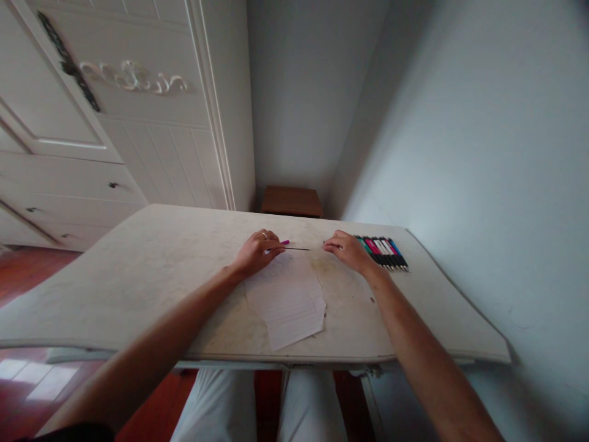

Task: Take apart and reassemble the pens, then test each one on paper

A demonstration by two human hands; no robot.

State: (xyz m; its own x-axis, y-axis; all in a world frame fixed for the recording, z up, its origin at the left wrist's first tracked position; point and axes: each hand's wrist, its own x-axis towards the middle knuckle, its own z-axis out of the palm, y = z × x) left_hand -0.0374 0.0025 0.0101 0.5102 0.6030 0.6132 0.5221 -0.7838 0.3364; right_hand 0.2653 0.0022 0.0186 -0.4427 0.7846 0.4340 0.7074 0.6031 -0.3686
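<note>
My left hand [261,250] is closed above the top edge of a torn sheet of paper. From its fingertips a thin dark rod, like a pen refill [298,248], points right. A magenta piece, like a pen barrel [285,242], shows just behind those fingers, mostly hidden. My right hand [344,248] has its fingertips pinched together, a short gap from the rod's end. A small dark bit shows at them, too small to name. Beside this hand, several pens [384,253] with coloured barrels and black grips lie in a row, partly covered by the hand.
The lined paper [289,301] lies on the stained white table [184,276] in front of me. Dark specks dot the tabletop. A white cabinet [138,104] stands at the left, a pale wall [483,153] at the right. Behind the table is a brown wooden stand [292,199].
</note>
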